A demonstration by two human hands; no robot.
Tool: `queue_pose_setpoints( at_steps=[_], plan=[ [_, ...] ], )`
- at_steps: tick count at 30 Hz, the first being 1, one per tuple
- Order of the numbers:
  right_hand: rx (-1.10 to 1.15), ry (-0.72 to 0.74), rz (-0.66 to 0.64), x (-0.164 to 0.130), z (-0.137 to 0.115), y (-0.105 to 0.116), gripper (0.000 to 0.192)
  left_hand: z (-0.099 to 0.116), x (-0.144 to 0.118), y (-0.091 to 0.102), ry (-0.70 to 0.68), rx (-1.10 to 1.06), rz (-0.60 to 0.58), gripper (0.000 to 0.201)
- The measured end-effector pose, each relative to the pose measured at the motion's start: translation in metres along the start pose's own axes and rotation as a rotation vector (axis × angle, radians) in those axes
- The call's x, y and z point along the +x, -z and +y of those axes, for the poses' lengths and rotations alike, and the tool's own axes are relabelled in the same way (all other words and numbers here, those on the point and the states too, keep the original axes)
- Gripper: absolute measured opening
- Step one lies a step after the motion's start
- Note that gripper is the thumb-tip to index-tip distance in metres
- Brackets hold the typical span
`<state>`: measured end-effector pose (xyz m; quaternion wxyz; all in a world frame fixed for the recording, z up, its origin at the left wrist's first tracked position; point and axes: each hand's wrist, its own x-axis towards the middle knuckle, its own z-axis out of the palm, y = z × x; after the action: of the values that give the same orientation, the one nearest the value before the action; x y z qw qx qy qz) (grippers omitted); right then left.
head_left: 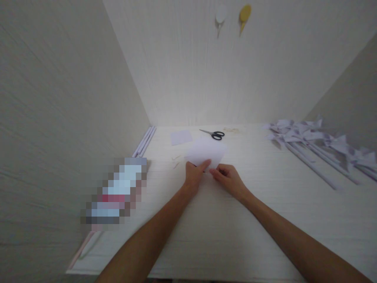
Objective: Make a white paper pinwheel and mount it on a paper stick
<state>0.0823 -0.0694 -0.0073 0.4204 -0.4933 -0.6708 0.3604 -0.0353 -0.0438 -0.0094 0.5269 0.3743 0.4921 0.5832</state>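
A sheet of white paper (206, 150) is held slightly raised over the middle of the white table. My left hand (194, 173) grips its near left side, with the thumb lying on top and the other fingers hidden beneath. My right hand (225, 175) is closed in a pinch at the paper's near edge, close to the left thumb; exactly what lies between its fingertips is hard to make out. Just beyond the paper lie scissors (216, 135) with black handles, blades pointing left. A small pale paper piece (181, 137) rests flat to the left of them.
Paper pinwheels on rolled sticks (309, 135) are heaped at the right. Rolled white paper sticks (144, 141) lie at the back left, behind a pixelated object (118, 192). Thin scraps (176, 160) lie left of the paper. Walls with two hooks (245, 15) enclose the table.
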Motion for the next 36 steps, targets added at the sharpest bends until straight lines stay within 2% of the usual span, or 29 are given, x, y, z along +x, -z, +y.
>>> queue_pose_setpoints(
  at_steps=[5,10,14,18,24,30,36],
  plan=[
    [0.167,0.122,0.178,-0.002,-0.001,0.003,0.013,-0.004,0.004,0.002,-0.033,-0.067,0.023,0.028],
    [0.061,0.127,0.165,0.001,0.004,0.003,0.015,-0.003,0.001,0.002,-0.03,-0.03,-0.061,0.03],
    [0.015,0.137,0.178,0.002,0.002,0.003,0.013,-0.002,0.002,0.003,-0.036,-0.066,-0.005,0.031],
    [0.001,0.102,0.152,0.002,0.002,0.002,0.012,-0.002,0.004,0.003,-0.033,-0.166,0.062,0.029],
    [0.129,0.054,0.148,0.004,0.006,0.001,0.011,-0.001,0.003,0.002,-0.029,-0.144,0.078,0.03],
    [0.246,0.021,0.229,0.009,0.006,0.004,0.008,0.001,0.001,0.001,-0.082,-0.083,0.01,0.028],
    [0.415,-0.163,0.26,0.011,0.007,0.003,0.015,0.003,-0.002,0.0,-0.092,-0.012,-0.074,0.023]
  ],
)
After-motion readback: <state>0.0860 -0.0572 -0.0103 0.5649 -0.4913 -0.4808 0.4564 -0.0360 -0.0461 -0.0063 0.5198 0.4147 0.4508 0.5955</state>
